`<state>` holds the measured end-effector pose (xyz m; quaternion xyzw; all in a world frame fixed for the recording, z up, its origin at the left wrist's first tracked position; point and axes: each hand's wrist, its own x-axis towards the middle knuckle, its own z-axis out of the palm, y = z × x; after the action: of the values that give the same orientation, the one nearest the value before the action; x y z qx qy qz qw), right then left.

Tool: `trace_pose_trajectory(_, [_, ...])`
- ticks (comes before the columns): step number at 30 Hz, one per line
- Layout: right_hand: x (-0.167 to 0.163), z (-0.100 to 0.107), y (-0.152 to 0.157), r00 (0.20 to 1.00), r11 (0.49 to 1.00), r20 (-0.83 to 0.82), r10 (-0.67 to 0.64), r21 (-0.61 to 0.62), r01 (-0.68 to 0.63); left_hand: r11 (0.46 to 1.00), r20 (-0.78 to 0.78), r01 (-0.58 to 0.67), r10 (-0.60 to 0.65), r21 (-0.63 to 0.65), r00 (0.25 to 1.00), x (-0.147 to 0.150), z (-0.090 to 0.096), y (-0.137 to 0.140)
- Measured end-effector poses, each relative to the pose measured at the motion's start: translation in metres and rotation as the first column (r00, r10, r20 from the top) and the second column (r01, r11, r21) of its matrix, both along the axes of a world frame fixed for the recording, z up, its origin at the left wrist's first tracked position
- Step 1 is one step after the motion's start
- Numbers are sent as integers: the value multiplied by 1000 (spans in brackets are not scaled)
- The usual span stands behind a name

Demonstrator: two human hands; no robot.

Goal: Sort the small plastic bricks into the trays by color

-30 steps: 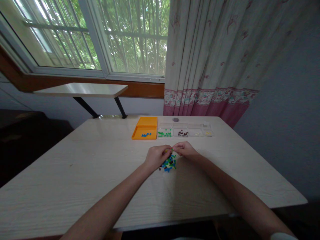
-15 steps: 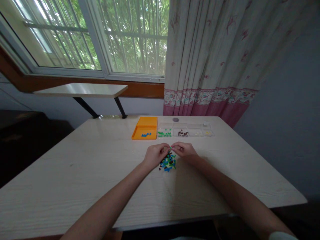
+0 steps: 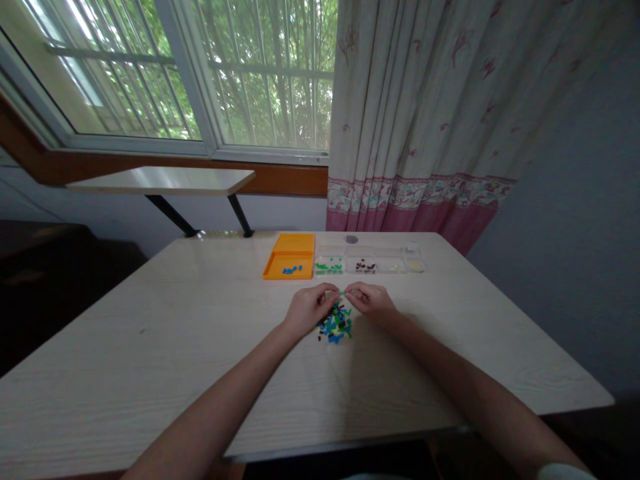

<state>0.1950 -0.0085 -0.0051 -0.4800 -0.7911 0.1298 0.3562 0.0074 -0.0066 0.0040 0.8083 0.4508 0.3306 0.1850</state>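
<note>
My left hand [image 3: 311,309] and my right hand [image 3: 371,300] meet fingertip to fingertip over the table. Pinched between them is a tiny green piece [image 3: 343,293], too small to tell its exact kind. Just below my fingers lies a loose pile of small plastic pieces [image 3: 336,325] in blue, green, dark brown and pale yellow. My left hand covers the pile's upper left edge. Beyond my hands, an open orange box [image 3: 289,243] holds several blue pieces [image 3: 291,270]. Beside it, clear boxes hold green pieces [image 3: 329,266], dark brown pieces [image 3: 365,267] and a few yellow ones [image 3: 415,265].
The pale wooden table [image 3: 175,373] reaches to the wall. A round grey disc [image 3: 351,239] sits at its back edge. At the back left a raised shelf [image 3: 170,179] stands on black brackets. Behind are a barred window [image 3: 270,73] and a patterned curtain [image 3: 420,133].
My fingertips have drawn slightly apart, and more of the green piece shows between them. My left hand has shifted a little to the left. The boxes look the same.
</note>
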Motion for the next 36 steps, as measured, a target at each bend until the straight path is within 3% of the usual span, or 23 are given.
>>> trace_pose_trajectory(5, [6, 6, -1, 970, 983, -206, -130, 101, 153, 999, -53, -36, 35, -1, 998, -9, -8, 12])
trace_pose_trajectory(10, [10, 7, 0, 931, 969, -315, -184, 100, 226, 998, -111, -46, 41, -42, 993, -14, -14, 20])
trace_pose_trajectory(36, [10, 0, 6, 939, 966, -292, -184, 124, 228, 996, -123, -55, 46, -72, 991, -14, -13, 19])
